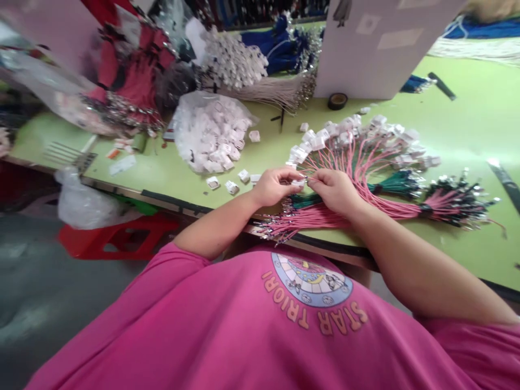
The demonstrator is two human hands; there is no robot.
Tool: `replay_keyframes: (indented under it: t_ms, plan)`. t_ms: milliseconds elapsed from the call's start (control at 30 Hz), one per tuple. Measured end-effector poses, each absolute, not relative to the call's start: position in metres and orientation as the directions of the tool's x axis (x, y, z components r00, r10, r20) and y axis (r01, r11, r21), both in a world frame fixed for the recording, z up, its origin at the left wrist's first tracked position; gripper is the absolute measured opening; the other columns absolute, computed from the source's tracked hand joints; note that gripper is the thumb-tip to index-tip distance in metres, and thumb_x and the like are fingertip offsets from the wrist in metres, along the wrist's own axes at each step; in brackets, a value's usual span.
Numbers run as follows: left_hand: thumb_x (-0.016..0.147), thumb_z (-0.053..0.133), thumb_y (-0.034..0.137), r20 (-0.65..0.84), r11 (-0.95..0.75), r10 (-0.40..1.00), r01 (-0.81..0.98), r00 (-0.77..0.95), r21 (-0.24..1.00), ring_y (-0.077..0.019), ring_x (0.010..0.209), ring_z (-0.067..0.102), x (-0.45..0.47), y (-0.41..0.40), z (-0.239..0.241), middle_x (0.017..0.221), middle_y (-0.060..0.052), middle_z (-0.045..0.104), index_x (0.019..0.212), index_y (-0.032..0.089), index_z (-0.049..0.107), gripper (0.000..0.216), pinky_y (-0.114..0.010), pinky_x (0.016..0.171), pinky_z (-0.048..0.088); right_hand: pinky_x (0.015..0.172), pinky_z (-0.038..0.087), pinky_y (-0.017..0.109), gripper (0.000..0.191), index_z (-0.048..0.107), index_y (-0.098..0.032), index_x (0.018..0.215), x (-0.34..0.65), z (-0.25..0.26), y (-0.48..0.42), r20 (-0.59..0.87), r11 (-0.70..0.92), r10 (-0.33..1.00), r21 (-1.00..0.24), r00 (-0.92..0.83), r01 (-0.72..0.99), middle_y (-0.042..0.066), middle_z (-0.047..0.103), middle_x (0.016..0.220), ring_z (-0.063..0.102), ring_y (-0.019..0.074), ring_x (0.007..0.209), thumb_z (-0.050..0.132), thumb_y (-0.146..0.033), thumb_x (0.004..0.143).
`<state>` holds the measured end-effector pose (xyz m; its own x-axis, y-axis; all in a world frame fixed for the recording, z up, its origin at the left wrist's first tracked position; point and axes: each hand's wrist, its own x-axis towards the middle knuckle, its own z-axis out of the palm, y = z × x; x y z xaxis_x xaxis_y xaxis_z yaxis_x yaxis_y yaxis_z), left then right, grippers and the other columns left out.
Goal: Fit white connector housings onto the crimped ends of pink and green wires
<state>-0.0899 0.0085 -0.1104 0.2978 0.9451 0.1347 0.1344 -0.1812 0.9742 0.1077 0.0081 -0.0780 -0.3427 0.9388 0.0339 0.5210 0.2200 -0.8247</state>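
My left hand (276, 187) pinches a small white plastic connector housing (298, 183) between thumb and fingers. Right against it, my right hand (333, 188) is closed on the metal-tipped end of a thin wire; the fingertips of both hands nearly meet. Under and around my hands lies a bundle of pink wires (390, 207), with bare terminals at the near left and black-and-silver ends at the right. A green wire bundle (396, 184) rests among them. Behind my hands, several pink wires fan out to white connectors (345, 130). Whether the wire tip is inside the housing, I cannot tell.
A clear plastic bag of white connectors (215, 132) lies left of my hands, with loose connectors (232, 187) before it. Behind are red wire bundles (138, 81), blue wires (268, 46), a black tape roll (337, 101) and a pale panel (385, 43). A red stool (122, 238) stands below.
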Motion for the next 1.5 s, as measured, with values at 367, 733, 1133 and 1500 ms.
replay_keyframes:
  t_ms: [367,733,1133,1500]
  plan:
    - [0.060,0.089,0.047,0.067,-0.090,0.955,0.067,0.288,0.994,-0.0107,0.076,0.061,-0.093,0.012,-0.108,0.088,-0.004,0.070,0.089,0.017,0.077,0.044,-0.030,0.075,0.050,0.060,0.038,0.030,0.017,0.061,-0.020,0.064,0.111,-0.081,0.007,0.078,0.232,0.945,-0.843,-0.318,0.485,0.000,0.059,0.059,0.051,0.0150,0.058,0.058,-0.033,0.076]
    - [0.054,0.093,0.043,0.064,-0.079,0.952,0.040,0.299,0.996,-0.0142,0.084,0.066,-0.093,0.013,-0.106,0.090,-0.004,0.073,0.081,0.020,0.078,0.038,-0.034,0.084,0.054,0.062,0.036,0.028,0.021,0.052,-0.020,0.059,0.108,-0.080,0.008,0.010,0.171,0.939,-0.879,-0.343,0.444,-0.003,0.049,0.057,0.044,0.0120,0.059,0.057,-0.026,0.079]
    - [0.053,0.094,0.039,-0.017,0.011,0.971,0.026,0.238,1.000,-0.0124,0.079,0.066,-0.093,0.013,-0.103,0.090,-0.004,0.075,0.088,0.019,0.078,0.043,-0.032,0.081,0.055,0.069,0.042,0.030,0.014,0.068,-0.018,0.081,0.108,-0.083,0.004,0.199,0.345,0.926,-0.793,-0.320,0.503,0.004,0.068,0.079,0.054,0.0150,0.068,0.056,-0.024,0.082]
    - [0.054,0.094,0.030,-0.075,0.114,0.971,-0.162,0.229,0.980,-0.0089,0.079,0.067,-0.096,0.014,-0.109,0.095,-0.002,0.076,0.090,0.020,0.078,0.041,-0.026,0.078,0.057,0.071,0.046,0.030,0.021,0.075,-0.020,0.082,0.113,-0.073,-0.013,0.293,0.507,0.815,-0.779,-0.501,0.370,0.004,0.073,0.079,0.061,0.0154,0.072,0.056,-0.029,0.086]
